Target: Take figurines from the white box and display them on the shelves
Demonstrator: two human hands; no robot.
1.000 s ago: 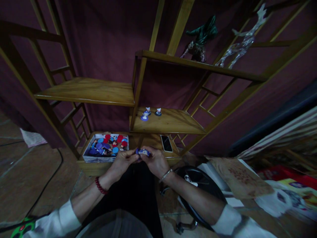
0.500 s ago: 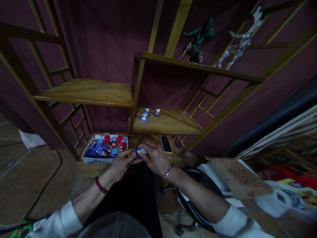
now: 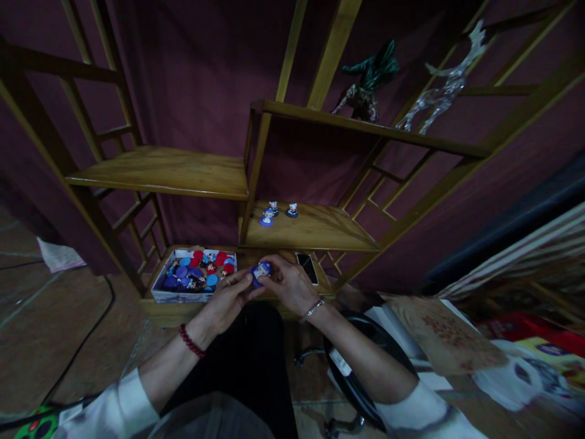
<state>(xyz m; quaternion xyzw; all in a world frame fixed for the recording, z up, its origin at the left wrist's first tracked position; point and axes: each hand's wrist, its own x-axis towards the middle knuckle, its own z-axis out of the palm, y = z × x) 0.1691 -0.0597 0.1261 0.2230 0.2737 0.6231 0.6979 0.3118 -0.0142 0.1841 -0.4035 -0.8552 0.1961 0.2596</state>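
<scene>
Between my two hands is a small purple-haired figurine [image 3: 262, 272] on a purple round base, held upright in front of the lower shelf. My left hand [image 3: 234, 294] pinches its base from the left, thumb on top. The fingers of my right hand [image 3: 290, 280] close on the figurine from the right. To the left stands an open box [image 3: 158, 295] of figurine parts with red, blue and purple round bases. On the shelf above my hands are a purple figurine [image 3: 267, 218] and two dark-and-white figurines [image 3: 292, 210], one partly behind the purple one.
A phone [image 3: 307, 267] lies on the low ledge beside my right hand. The wooden shelf unit [image 3: 315, 235] rises ahead, with a green statue [image 3: 372, 76] and a clear deer ornament [image 3: 441, 91] on top. A black stool [image 3: 354, 390] stands at right.
The figurine has turned from lying tilted to upright, its front now showing. My right hand has shifted its grip slightly, and the view has moved a little.
</scene>
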